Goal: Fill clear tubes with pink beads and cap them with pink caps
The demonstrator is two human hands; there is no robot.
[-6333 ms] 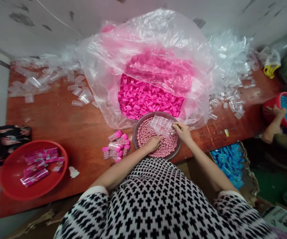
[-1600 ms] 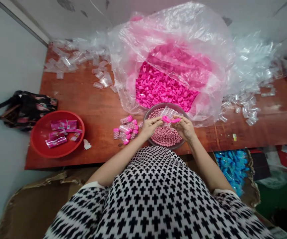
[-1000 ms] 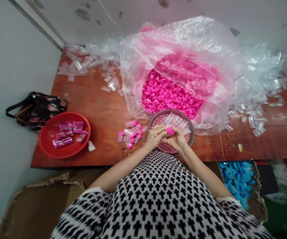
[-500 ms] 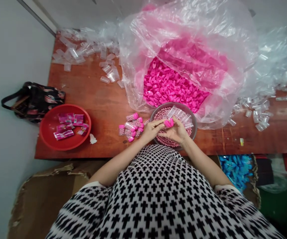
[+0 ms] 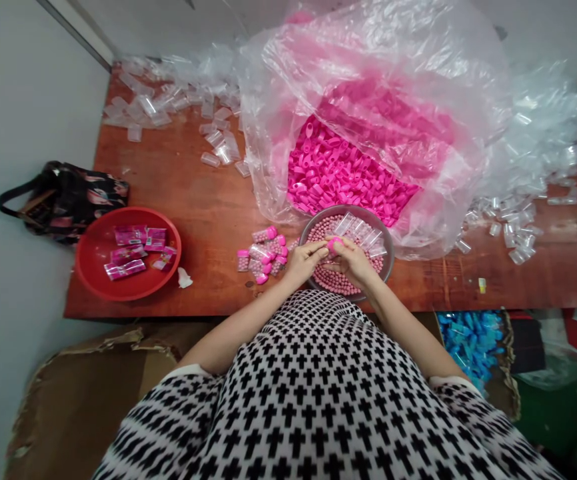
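Over a grey bowl [image 5: 391, 257] of small pink beads [image 5: 336, 283], my two hands meet at a bright pink cap [image 5: 335, 245]. My left hand [image 5: 304, 263] pinches at its left edge with closed fingers. The thumb and fingers of my right hand [image 5: 356, 263] close round it from the right. Whether a clear container sits under the cap is hidden by the fingers. Several clear plastic tubes [image 5: 361, 230] lie on the beads at the back of the bowl. Left of the bowl is a pile of bead-filled containers with pink caps [image 5: 263, 253].
Behind the bowl, a large clear plastic bag [image 5: 268, 133] holds many pink caps [image 5: 338, 167]. Clear empty containers lie in heaps at the back left [image 5: 151, 107] and right [image 5: 518, 227]. A red basin [image 5: 88, 270] with pink packets and a black handbag [image 5: 93, 193] stand at left.
Two pink pieces showed side by side between my fingers; now a single pink shape shows there. My right fingers have closed further over it. The view has shifted slightly.
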